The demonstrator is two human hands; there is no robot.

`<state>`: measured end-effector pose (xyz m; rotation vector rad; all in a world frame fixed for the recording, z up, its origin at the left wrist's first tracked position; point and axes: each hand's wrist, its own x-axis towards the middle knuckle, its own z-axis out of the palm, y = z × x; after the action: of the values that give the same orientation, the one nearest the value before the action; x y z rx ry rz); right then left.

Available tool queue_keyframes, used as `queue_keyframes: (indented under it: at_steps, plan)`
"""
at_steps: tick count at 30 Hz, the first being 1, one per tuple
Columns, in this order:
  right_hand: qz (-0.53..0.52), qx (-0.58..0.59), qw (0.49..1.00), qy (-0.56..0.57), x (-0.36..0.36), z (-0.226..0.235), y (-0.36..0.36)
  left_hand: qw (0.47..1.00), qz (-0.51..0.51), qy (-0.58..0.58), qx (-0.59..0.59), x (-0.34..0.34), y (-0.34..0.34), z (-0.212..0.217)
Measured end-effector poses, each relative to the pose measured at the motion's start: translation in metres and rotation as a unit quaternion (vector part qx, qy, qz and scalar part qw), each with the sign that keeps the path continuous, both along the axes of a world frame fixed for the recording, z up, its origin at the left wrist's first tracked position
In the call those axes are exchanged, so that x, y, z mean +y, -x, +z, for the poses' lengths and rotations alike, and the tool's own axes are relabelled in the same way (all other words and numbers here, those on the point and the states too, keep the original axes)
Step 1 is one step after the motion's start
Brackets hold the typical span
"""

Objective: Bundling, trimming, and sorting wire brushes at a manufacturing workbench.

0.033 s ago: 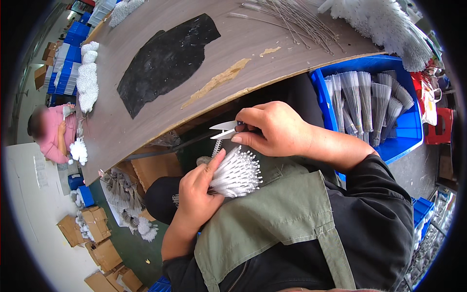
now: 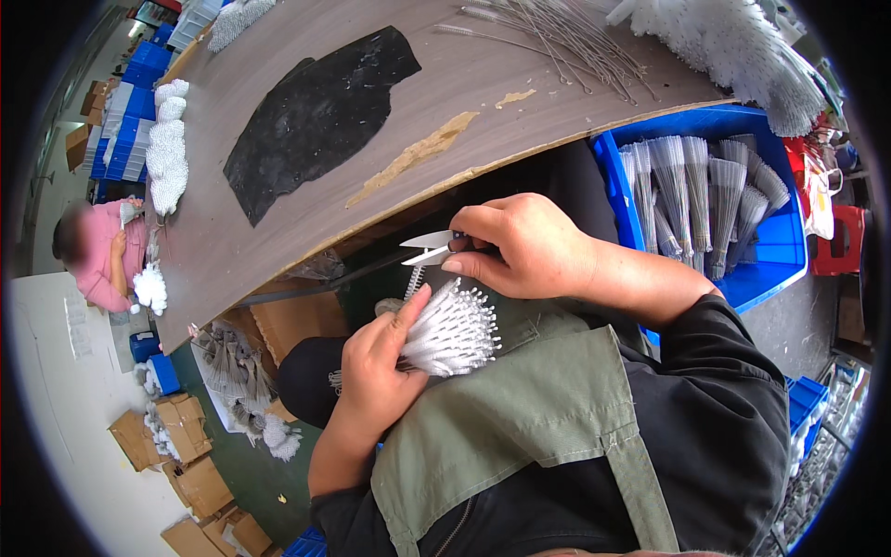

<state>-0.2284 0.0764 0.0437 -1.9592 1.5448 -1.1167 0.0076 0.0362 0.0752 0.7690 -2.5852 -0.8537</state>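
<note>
Our right hand (image 2: 524, 246) grips small snips (image 2: 429, 248), fingers curled tight, blades slightly parted just past the fingertips. Our left hand (image 2: 376, 362) clasps a bunch of white brushes (image 2: 452, 330), thumb pressed along them; one stem seemingly reaches the blades.

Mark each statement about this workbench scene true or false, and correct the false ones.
1. The right hand holds small snips. True.
2. The left hand grips a bundle of white brushes. True.
3. The blue bin on the right holds cardboard boxes. False: it holds bundles of wire-stemmed brushes.
4. The wooden table bears a black patch. True.
5. The snips' blades are clamped shut. False: they stand slightly apart.
6. The person in pink sits at the far right. False: at the left edge.
</note>
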Motion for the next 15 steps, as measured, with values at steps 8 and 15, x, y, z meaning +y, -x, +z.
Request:
queue_keyframes:
  at_steps: [8, 15]
  plan:
    - [-0.021, 0.016, 1.000, 0.015, 0.0017, -0.0005, -0.0018, 1.000, 0.003, -0.015, -0.003, 0.0007, -0.0013, 0.0000]
    - [0.003, -0.012, 0.999, -0.052, 0.0026, -0.0008, 0.0002, 1.000, -0.009, -0.010, 0.003, 0.0004, -0.0008, 0.0010]
